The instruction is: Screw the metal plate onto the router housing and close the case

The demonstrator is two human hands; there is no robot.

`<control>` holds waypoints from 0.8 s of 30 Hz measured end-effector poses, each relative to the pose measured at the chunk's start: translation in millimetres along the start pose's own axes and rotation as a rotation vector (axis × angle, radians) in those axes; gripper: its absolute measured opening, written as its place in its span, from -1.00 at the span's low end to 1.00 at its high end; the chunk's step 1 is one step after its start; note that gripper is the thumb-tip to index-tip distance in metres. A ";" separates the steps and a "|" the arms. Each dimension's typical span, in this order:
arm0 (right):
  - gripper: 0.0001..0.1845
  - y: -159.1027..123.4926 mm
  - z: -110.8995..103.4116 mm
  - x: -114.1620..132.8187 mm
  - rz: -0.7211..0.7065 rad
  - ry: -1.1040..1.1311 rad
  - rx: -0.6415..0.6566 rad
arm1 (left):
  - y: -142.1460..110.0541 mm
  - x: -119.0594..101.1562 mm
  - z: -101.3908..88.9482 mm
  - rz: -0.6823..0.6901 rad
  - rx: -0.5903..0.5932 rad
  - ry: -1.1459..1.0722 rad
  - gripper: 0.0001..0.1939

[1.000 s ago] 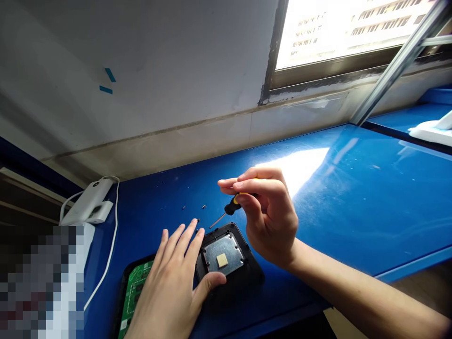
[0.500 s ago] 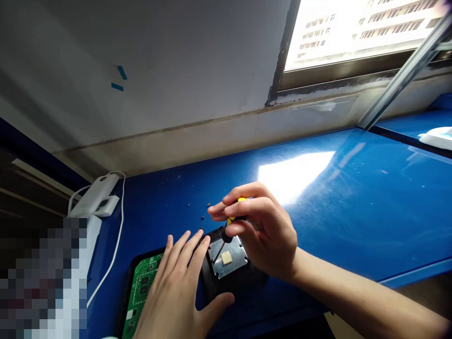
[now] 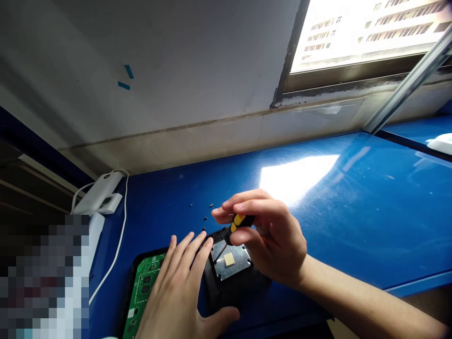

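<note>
My right hand (image 3: 271, 240) pinches a small black and yellow screwdriver (image 3: 237, 222), its thin shaft slanting down to the left onto a grey metal plate (image 3: 231, 260) with a tan square pad in its middle. The plate sits in a black device case (image 3: 243, 287) lying on the blue bench. My left hand (image 3: 180, 292) lies flat on the case with fingers spread, covering part of a green circuit board (image 3: 141, 287). Several tiny dark screws (image 3: 205, 218) lie loose on the bench just beyond the case.
A white power bank (image 3: 100, 197) with a white cable (image 3: 118, 245) lies at the bench's back left. The blue bench (image 3: 353, 207) stretches right under a window, with a white object (image 3: 441, 142) at the far right. A blurred patch covers the lower left.
My right hand came down and left, bringing the screwdriver tip from above the bench onto the metal plate. My left hand stayed flat on the case. The view shifted slightly.
</note>
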State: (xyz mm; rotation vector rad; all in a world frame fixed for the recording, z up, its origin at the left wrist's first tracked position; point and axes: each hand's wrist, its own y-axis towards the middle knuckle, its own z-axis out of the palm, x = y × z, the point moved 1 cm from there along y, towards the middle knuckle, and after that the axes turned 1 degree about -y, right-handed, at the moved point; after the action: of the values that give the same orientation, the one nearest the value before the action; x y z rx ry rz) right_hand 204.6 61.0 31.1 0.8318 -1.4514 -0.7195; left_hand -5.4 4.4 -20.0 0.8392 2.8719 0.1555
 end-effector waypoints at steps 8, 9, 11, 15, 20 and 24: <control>-0.79 16.4 16.8 9.8 0.069 -0.040 0.115 | 1.1 0.3 5.8 0.075 -0.093 -0.022 -0.09; -0.81 19.6 18.6 10.5 0.052 -0.069 0.121 | 1.5 0.2 6.7 0.072 -0.087 -0.031 -0.10; -0.86 24.1 22.3 10.8 0.007 -0.092 0.120 | 3.3 -1.2 7.1 0.052 -0.052 -0.066 -0.10; -0.82 24.5 29.6 10.1 -0.092 -0.057 0.121 | 9.0 -8.8 1.3 -0.007 -0.004 -0.146 -0.08; -0.80 18.1 34.1 10.6 0.016 -0.057 0.123 | 13.1 -15.6 -5.6 -0.071 0.003 -0.237 -0.03; -0.71 13.7 33.9 10.1 0.153 0.044 0.121 | 13.3 -17.0 -6.1 -0.065 -0.017 -0.279 -0.01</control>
State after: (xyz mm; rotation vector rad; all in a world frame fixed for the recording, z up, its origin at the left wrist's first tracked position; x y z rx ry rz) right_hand 169.9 58.4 46.2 0.8139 -1.5122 -0.5000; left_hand 14.8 6.0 -10.2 0.7014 2.6283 0.0506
